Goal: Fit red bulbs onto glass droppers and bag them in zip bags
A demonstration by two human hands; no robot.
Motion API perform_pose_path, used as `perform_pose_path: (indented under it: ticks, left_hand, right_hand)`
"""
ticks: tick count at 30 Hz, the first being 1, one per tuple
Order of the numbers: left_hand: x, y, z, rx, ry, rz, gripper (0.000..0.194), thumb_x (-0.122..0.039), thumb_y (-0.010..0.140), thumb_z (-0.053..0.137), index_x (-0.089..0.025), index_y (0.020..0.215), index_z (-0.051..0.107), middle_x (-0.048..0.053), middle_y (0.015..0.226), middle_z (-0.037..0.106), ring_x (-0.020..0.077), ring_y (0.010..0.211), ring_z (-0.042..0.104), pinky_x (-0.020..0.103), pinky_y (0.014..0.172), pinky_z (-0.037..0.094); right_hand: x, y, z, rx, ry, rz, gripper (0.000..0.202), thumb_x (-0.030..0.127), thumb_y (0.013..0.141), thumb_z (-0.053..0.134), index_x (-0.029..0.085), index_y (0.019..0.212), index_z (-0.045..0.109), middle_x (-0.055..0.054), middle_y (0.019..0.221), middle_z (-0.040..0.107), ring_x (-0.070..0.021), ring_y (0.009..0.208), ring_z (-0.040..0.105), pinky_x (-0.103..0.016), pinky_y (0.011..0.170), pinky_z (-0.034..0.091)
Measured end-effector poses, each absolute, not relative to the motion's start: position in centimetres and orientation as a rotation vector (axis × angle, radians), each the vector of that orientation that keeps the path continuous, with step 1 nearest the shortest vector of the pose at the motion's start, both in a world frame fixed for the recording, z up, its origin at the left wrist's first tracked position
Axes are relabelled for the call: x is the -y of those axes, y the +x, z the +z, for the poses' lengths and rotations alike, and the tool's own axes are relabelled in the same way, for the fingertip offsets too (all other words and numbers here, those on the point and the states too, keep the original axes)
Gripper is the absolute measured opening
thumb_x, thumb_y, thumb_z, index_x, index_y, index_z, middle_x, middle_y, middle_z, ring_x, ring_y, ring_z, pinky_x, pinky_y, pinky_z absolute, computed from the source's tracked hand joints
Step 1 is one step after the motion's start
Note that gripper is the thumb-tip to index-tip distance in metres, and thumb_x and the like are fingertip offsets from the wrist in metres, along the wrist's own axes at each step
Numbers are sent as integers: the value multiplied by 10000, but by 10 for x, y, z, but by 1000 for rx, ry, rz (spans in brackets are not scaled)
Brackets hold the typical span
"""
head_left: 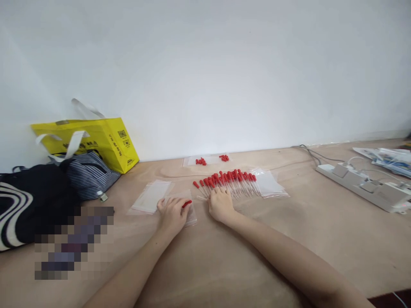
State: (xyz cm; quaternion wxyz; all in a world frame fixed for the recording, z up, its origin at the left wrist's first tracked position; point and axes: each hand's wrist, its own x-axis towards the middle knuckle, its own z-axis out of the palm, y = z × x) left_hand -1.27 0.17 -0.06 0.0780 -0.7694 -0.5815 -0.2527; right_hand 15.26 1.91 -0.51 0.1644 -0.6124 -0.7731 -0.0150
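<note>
Several droppers with red bulbs and clear stems [236,177] lie side by side in a row on the table. My right hand [221,204] is at the left part of this row, its fingers closed over the stems; what it pinches is hidden. My left hand [172,212] rests on a small clear plastic bag [192,217], fingers bent, with a red bulb [186,204] beside its fingertips. Whether that hand grips the bag or the bulb cannot be made out. Stacks of flat clear bags lie left [150,197] and right [271,184] of the hands.
Bagged red-bulbed droppers [208,160] lie near the wall. At left are a yellow bag [111,143], a striped pouch [91,175], a black bag [38,201] and a blurred item. A power strip [362,188] with cables and plastic packets [388,160] are at right.
</note>
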Motion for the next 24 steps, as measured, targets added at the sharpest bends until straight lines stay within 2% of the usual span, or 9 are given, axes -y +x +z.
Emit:
perform_pose_path:
  ticks: [7, 11, 17, 24]
  left_hand:
    - [12, 9, -7, 1598, -2566, -818, 167, -280, 802, 472, -247, 874, 618, 19, 850, 681, 212, 844, 569, 477, 890, 163]
    - [15, 17, -8, 1521, -2646, -831, 175, -267, 811, 457, -244, 831, 629, 7, 791, 679, 201, 818, 569, 483, 895, 153]
    - [16, 17, -8, 1479, -2627, -881, 168, -263, 810, 458, -238, 827, 623, -3, 779, 680, 184, 798, 575, 474, 901, 150]
    - [16, 20, -9, 1584, -2605, -932, 207, -275, 831, 406, -221, 788, 601, 4, 779, 670, 173, 782, 570, 433, 866, 210]
  right_hand:
    - [2, 211, -22, 2182, -1306, 119, 161, 150, 856, 352, 145, 846, 513, -42, 819, 607, -141, 741, 519, -311, 763, 239]
    - [12, 224, -29, 2221, -1121, 116, 202, 164, 869, 351, 159, 936, 542, -41, 817, 598, -132, 748, 502, -289, 758, 253]
    - [15, 210, -26, 2244, -1080, 104, 229, 179, 873, 355, 165, 930, 576, -47, 808, 599, -135, 745, 497, -302, 774, 256]
    - [21, 206, -23, 2267, -1049, 91, 215, 178, 867, 364, 176, 918, 572, -27, 766, 604, -124, 691, 498, -284, 742, 257]
